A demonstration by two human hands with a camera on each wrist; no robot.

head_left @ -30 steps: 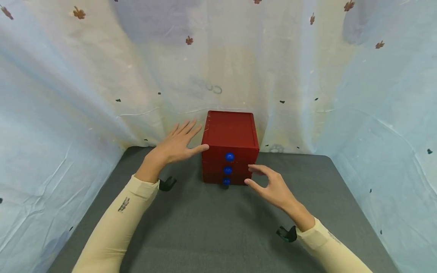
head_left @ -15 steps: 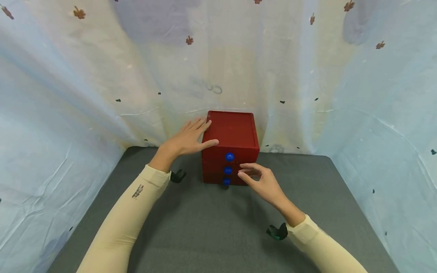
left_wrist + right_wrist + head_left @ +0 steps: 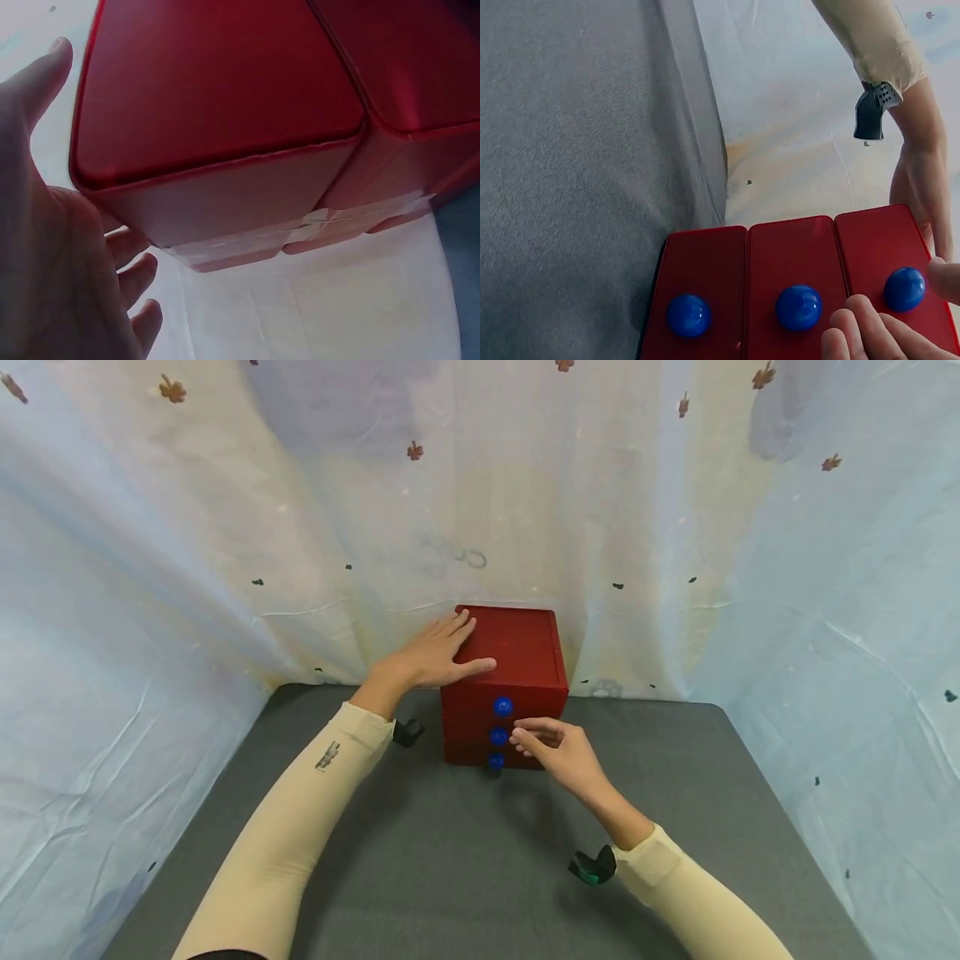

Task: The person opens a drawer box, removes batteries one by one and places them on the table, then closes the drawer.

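A red cabinet of three stacked drawers (image 3: 517, 647) stands at the back of the table. Each front carries a round blue knob: top (image 3: 503, 707), middle (image 3: 498, 737) and bottom (image 3: 496, 762). My left hand (image 3: 433, 662), fingers spread and straight, lies over the left part of the cabinet's top. In the left wrist view its fingers (image 3: 139, 277) show beside the red side wall. Before the drawer fronts is my right hand (image 3: 566, 760), thumb and fingers curved with a gap between them. The right wrist view has them on either side of the top knob (image 3: 905, 289), not closed on it.
A grey cloth (image 3: 465, 860) covers the table. Behind and on both sides hangs a pale patterned curtain (image 3: 645, 527), close to the cabinet's back. Clear tape (image 3: 300, 223) runs across the cabinet's rear edges. Each wrist wears a black camera mount (image 3: 592, 865).
My left hand has moved right, from beside the cabinet to over its top. My right hand has shifted left toward the knobs, its thumb and fingers drawing closer together. The cabinet stays put.
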